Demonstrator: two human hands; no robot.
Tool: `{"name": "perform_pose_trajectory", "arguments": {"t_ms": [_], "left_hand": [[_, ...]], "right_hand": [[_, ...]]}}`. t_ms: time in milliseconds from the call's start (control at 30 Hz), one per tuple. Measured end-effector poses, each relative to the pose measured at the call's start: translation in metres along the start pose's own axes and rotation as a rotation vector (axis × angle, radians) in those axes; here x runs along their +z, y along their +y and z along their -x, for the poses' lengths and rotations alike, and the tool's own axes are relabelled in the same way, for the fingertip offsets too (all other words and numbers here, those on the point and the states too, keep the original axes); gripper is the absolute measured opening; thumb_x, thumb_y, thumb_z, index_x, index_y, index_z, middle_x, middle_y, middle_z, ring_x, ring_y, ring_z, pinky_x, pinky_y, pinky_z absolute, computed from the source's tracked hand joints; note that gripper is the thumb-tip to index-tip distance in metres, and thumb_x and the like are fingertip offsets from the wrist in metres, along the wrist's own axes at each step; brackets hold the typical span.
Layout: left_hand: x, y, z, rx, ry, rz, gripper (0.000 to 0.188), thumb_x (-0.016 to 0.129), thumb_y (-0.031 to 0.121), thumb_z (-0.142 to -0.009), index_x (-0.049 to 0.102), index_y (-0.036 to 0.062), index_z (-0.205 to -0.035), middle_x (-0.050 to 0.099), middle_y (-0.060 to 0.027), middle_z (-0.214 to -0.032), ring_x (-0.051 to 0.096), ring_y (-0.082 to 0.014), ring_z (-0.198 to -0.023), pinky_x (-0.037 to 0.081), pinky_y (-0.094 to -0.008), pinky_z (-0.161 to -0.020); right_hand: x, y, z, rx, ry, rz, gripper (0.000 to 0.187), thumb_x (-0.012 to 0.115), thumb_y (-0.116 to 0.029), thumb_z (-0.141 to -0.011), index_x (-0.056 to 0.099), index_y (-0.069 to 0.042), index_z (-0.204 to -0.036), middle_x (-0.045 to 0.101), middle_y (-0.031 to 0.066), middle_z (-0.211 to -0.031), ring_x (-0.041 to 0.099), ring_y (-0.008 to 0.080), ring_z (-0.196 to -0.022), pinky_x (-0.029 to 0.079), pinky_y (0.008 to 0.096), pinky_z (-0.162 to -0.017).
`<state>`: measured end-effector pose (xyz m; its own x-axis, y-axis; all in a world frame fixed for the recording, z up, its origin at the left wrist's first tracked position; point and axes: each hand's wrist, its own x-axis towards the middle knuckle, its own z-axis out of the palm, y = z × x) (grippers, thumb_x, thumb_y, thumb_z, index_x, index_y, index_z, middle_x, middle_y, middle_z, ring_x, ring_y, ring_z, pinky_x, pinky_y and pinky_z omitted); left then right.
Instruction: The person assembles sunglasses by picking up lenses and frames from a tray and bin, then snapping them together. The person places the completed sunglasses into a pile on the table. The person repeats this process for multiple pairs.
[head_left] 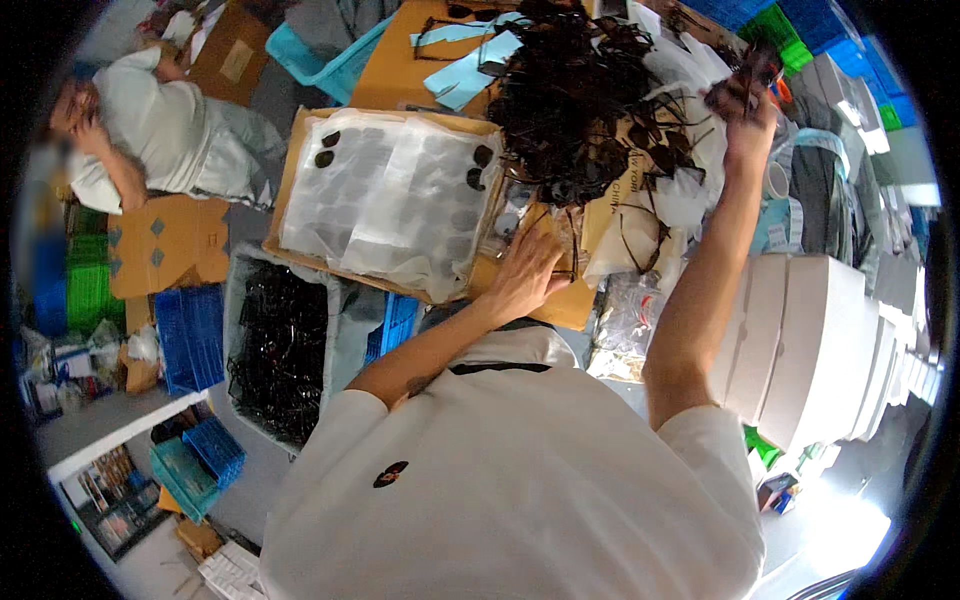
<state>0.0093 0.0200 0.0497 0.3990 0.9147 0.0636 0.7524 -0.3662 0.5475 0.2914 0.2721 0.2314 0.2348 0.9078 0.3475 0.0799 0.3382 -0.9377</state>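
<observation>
From my remote seat, far left: a co-worker in a white shirt [160, 125], one hand raised near the face. Below, a blue crate [190, 340], then a grey-lined bin [236, 300] packed with dark eyewear.

Next, an open cardboard box [272, 240], slightly tilted in my view. A white sheet [365, 205] lies in it, rows of grey oval shapes showing faintly. Two pairs of dark lenses on top: one near the upper left corner, one by the right edge.

Just right of the box I have the left hand [528, 265], low over the tan tabletop [375, 65], fingers extended and slightly spread, nothing visible in them. Whether the fingertips touch anything, I cannot tell.

Beyond it, a large tangled heap of dark sunglasses [565, 100], pale blue slips [478, 70] at its left side.

Farther right, the right hand [747, 112] is raised past the heap, fingers closed around a dark bunch of glasses [745, 85]; blur hides each finger's place. Last, white cartons [810, 350] stand in a row beside the right forearm.
</observation>
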Motion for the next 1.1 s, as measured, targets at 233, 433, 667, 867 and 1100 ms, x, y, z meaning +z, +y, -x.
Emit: {"name": "perform_pose_trajectory", "arguments": {"t_ms": [233,433,667,867,1100], "left_hand": [[-0.157,0.025,-0.007,-0.022,0.758,0.735,0.034,0.062,0.012,-0.093,0.055,0.0069,-0.127,0.048,-0.0179,-0.143,0.040,-0.0340,-0.138,0.030,-0.0479,-0.114],[-0.210,-0.031,0.034,0.243,0.422,0.180,0.005,0.065,0.004,-0.081,0.067,0.0085,-0.083,0.054,-0.0156,-0.139,0.044,-0.0321,-0.133,0.030,-0.0467,-0.113],[-0.171,-0.037,0.074,-0.415,0.715,1.189,0.036,0.061,0.009,-0.093,0.054,0.0054,-0.129,0.062,-0.0095,-0.121,0.055,-0.0263,-0.117,0.041,-0.0390,-0.102],[-0.131,-0.045,0.104,-0.353,0.715,0.644,0.023,0.054,0.010,-0.098,0.063,0.0031,-0.117,0.064,-0.0128,-0.116,0.062,-0.0266,-0.102,0.049,-0.0351,-0.088],[-0.170,-0.084,0.094,-0.369,0.863,1.462,0.035,0.047,0.038,-0.104,0.056,0.0053,-0.114,0.065,-0.0077,-0.112,0.059,-0.0167,-0.098,0.046,-0.0304,-0.093]], "right_hand": [[0.112,-0.033,0.235,0.549,-0.732,-0.177,0.030,0.059,0.001,-0.091,0.052,0.000,-0.121,0.063,0.0045,-0.101,0.057,0.0118,-0.090,0.048,0.0285,-0.081],[0.159,-0.041,0.274,0.669,-1.043,-0.278,0.029,0.050,0.006,-0.094,0.051,0.001,-0.123,0.064,0.0088,-0.101,0.060,0.0136,-0.093,0.050,0.0280,-0.083],[0.204,-0.019,0.315,0.714,-0.960,-0.427,0.026,0.052,0.005,-0.094,0.056,0.005,-0.120,0.065,0.0094,-0.102,0.061,0.0151,-0.093,0.051,0.0306,-0.084],[0.249,0.013,0.360,0.553,-0.777,-0.109,0.018,0.057,0.004,-0.091,0.058,0.001,-0.109,0.064,0.0082,-0.105,0.058,0.0141,-0.092,0.050,0.0299,-0.080],[0.300,-0.031,0.326,0.933,-0.484,-0.433,0.029,0.074,-0.006,-0.085,0.051,-0.001,-0.102,0.061,0.0065,-0.096,0.059,0.0132,-0.085,0.051,0.0289,-0.077]]}}
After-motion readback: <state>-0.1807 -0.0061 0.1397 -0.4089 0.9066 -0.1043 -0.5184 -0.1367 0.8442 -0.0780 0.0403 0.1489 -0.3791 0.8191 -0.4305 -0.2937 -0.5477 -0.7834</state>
